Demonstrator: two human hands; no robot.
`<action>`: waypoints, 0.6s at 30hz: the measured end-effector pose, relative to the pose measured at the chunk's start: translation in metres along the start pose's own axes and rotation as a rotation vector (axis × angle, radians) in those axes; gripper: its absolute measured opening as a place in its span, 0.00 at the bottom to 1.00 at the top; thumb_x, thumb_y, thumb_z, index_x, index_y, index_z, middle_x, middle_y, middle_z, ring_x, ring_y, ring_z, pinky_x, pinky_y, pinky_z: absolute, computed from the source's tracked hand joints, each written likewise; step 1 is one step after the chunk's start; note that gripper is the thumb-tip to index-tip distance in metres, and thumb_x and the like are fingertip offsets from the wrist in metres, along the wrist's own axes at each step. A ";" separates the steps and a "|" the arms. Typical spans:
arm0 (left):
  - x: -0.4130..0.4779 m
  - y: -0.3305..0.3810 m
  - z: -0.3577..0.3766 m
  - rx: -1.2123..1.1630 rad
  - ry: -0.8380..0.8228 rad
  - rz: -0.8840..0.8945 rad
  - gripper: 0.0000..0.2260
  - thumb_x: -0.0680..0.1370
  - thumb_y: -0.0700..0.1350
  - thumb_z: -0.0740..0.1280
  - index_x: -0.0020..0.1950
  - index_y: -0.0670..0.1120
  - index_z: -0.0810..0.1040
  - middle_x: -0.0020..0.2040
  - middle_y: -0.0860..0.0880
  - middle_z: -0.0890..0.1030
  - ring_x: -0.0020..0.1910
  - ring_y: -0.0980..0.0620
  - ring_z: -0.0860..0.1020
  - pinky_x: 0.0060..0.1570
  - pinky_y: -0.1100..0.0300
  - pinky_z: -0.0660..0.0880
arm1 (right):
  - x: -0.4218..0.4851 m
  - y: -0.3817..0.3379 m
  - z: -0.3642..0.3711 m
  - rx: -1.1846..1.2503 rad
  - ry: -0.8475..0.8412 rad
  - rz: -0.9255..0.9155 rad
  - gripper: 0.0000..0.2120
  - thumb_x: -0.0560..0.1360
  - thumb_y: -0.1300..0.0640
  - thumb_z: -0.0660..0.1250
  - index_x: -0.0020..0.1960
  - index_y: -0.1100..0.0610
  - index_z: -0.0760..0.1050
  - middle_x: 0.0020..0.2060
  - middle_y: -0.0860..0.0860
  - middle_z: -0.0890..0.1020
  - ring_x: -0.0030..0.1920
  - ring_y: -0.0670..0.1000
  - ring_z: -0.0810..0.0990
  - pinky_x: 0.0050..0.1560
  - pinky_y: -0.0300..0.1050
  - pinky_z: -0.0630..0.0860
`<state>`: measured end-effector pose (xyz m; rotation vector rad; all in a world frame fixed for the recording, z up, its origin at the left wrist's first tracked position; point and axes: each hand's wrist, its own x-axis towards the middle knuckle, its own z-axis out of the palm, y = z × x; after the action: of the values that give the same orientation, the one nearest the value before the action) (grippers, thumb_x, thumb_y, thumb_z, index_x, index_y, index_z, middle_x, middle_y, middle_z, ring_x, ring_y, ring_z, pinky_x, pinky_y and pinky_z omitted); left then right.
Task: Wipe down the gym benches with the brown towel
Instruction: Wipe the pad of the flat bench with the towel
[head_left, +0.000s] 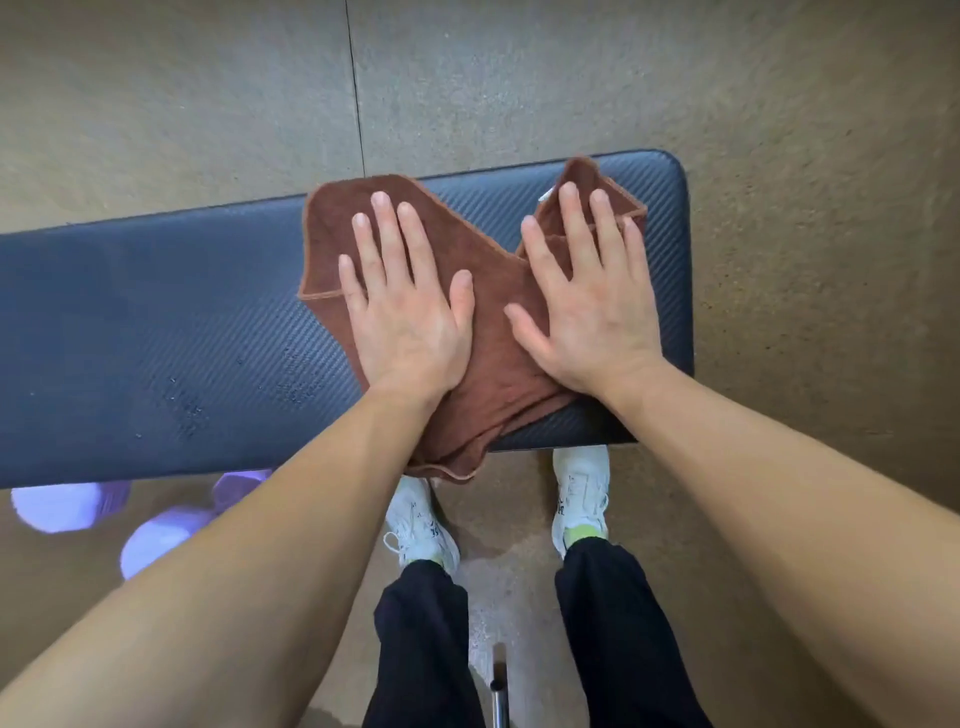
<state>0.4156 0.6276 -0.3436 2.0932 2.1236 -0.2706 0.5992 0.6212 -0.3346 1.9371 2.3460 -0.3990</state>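
Observation:
A brown towel (498, 358) lies crumpled on the right end of a dark blue padded gym bench (156, 332). Its near corner hangs over the bench's front edge. My left hand (402, 301) presses flat on the towel's left part, fingers straight and spread. On the towel's right part my right hand (592, 296) also lies flat, with its fingertips on a folded flap near the bench's far right corner. Small wet specks show on the bench pad left of the towel.
Purple dumbbells (104, 512) lie on the floor under the bench's front edge at the left. My white shoes (579, 493) stand close to the bench. A metal bar (498, 686) sticks up between my legs. Brown rubber floor surrounds the bench.

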 end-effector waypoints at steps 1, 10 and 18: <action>0.008 0.002 -0.002 0.008 0.011 0.007 0.32 0.82 0.58 0.49 0.81 0.41 0.49 0.81 0.41 0.49 0.80 0.41 0.49 0.76 0.41 0.52 | 0.011 0.003 -0.001 -0.004 0.021 -0.013 0.36 0.77 0.36 0.55 0.80 0.53 0.58 0.80 0.62 0.54 0.79 0.64 0.53 0.77 0.63 0.50; 0.040 0.021 -0.009 -0.082 0.055 0.074 0.29 0.82 0.56 0.49 0.80 0.45 0.57 0.81 0.45 0.57 0.80 0.45 0.54 0.77 0.43 0.52 | 0.018 -0.007 0.002 0.031 0.121 0.223 0.29 0.81 0.45 0.53 0.80 0.53 0.59 0.79 0.59 0.60 0.78 0.62 0.57 0.78 0.62 0.52; -0.082 -0.039 0.015 0.032 -0.062 0.372 0.29 0.81 0.53 0.55 0.80 0.43 0.58 0.75 0.44 0.69 0.70 0.41 0.69 0.74 0.42 0.58 | -0.076 -0.050 0.026 0.003 -0.008 -0.084 0.29 0.80 0.45 0.58 0.78 0.57 0.63 0.78 0.62 0.59 0.78 0.67 0.57 0.75 0.66 0.54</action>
<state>0.3781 0.5444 -0.3381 2.4063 1.6610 -0.3181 0.5634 0.5339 -0.3350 1.8384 2.4294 -0.4154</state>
